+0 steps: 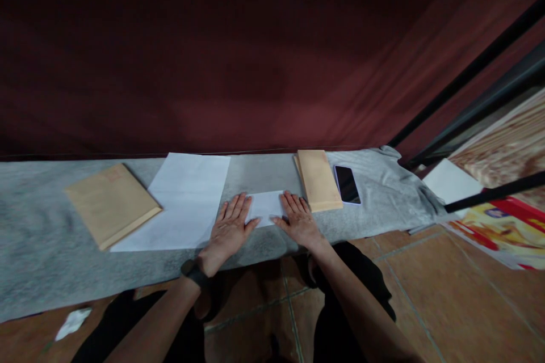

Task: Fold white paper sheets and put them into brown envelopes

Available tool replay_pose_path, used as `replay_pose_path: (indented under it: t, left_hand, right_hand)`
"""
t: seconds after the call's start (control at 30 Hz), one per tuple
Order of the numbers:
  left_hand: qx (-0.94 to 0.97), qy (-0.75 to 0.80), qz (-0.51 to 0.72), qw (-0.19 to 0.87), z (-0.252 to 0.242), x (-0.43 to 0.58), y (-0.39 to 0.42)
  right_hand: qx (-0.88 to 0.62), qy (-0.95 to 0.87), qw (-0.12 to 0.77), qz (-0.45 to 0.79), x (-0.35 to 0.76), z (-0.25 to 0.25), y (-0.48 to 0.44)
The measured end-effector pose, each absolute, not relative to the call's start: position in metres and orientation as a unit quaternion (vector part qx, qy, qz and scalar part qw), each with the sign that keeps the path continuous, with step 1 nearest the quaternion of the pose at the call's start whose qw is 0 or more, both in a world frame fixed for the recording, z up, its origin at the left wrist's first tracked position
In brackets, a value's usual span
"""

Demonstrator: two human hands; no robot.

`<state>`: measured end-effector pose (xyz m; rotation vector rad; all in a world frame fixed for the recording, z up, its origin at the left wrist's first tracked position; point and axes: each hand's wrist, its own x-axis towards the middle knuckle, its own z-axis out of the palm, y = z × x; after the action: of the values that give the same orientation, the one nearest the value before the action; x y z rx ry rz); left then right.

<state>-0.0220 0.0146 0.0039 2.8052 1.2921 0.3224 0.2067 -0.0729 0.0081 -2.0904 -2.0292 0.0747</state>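
Bare forearms point(357, 295) nearest, the left wearing a dark strap point(195, 273). Left hand point(227, 229) and right hand point(300, 224) lie palm-down, flat, grasping nothing, on opposite ends of a small white paper point(266, 207); it rests on grey cloth point(259, 173), between a large white sheet point(191, 187) and brown envelopes point(319, 180).

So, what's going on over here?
A person's left hand and right hand lie flat at either end of a small white paper on a grey cloth. To the left, a brown envelope overlaps larger white paper; to the right are more brown envelopes and a phone.
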Motion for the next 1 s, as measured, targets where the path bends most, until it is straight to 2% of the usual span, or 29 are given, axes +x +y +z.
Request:
replay_pose_path:
  t: [0.6, 0.8, 1.0]
  left_hand:
    - [0.894, 0.427, 0.13, 0.029, 0.01, -0.02, 0.01]
    - [0.933, 0.309, 0.168, 0.071, 0.016, 0.013, -0.021]
    - [0.954, 0.262, 0.135, 0.049, 0.015, 0.022, -0.035]
  right_hand:
    - [-0.689, -0.711, 0.117, 0.082, 0.23, 0.0, -0.074]
    - [-0.687, -0.712, 0.121, 0.08, 0.229, -0.001, -0.074]
    - [-0.684, -0.713, 0.119, 0.098, 0.23, 0.001, -0.074]
